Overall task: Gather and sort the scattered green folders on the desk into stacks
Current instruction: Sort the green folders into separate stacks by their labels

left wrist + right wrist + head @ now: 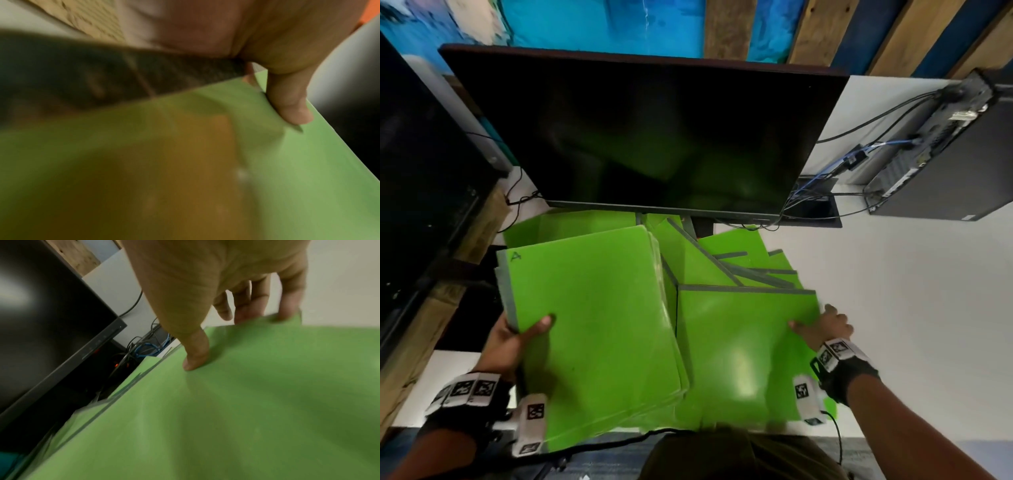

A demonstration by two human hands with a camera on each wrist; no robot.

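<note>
Folders (739,342) | glossy green, grey spines | top one marked "A"

This is an office workstation. A large dark monitor (654,137) stands at the middle of a white desk (911,308), its screen switched off. To the right of the monitor a black desktop computer tower (941,154) lies on the desk with black and blue cables (859,150) plugged into its back, running toward a dark cable opening just beside the monitor's lower right corner. Left of the monitor sits a second black screen (414,171). In front of the monitor, green folders (739,274) with grey spines lie spread in a loose pile. Behind the monitor rises a wall (808,31) of wooden planks and blue painted panels.
</note>
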